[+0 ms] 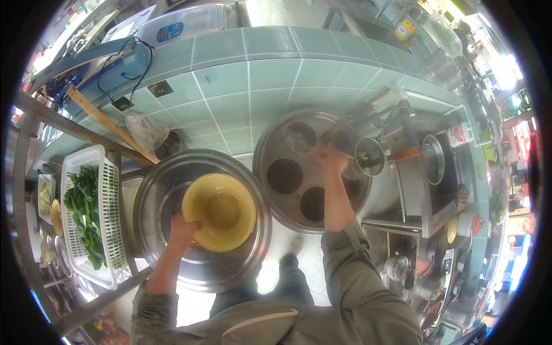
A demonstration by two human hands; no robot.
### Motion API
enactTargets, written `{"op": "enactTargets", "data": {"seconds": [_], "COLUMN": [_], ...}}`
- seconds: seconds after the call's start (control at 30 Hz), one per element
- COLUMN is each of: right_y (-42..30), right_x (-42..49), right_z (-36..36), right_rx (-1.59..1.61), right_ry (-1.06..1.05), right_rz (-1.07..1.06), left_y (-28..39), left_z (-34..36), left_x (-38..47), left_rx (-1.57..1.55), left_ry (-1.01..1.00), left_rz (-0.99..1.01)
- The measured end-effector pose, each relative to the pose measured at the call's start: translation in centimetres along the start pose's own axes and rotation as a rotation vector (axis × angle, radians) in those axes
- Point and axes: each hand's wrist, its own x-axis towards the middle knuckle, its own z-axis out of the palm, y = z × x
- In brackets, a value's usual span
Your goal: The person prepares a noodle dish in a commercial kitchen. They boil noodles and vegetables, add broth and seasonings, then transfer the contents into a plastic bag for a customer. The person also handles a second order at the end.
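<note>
My left hand [183,230] grips the near left rim of a yellow bowl [220,211]. Only a darker ring and base show inside the bowl. It is over a wide round stainless steel lid or pan [157,194]; contact between them cannot be told. My right hand [333,160], blurred by steam, is above a round cooker top [282,207] with several round openings. Its fingers are closed around a thin stick-like utensil [345,154], possibly chopsticks. Just right of this hand, a strainer [369,156] with a wooden handle [405,154] contains some green leaves.
A white plastic basket [114,215] of leafy greens [84,211] stands at the left on a metal frame. Behind the cooker rises a green tiled wall [274,75]. A wooden stick [110,123] leans beside a plastic bag [146,131]. A steel sink or counter unit [414,185] is at right.
</note>
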Motion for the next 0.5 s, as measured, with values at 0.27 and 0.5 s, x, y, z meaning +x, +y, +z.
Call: {"op": "enactTargets", "data": {"seconds": [0.27, 0.5], "right_y": [-6.8, -4.8], "right_x": [-2.5, -2.4], "right_z": [2.1, 2.7], "right_rx": [-0.313, -0.435], "right_ry": [0.072, 0.075], "right_rz": [-0.2, -0.306], "left_y": [0.3, 1.3], "left_z": [0.5, 0.9], "left_x": [0.2, -0.7], "left_rx": [-0.007, -0.056], "left_ry": [0.008, 0.005], "left_rz": [0.093, -0.016]}}
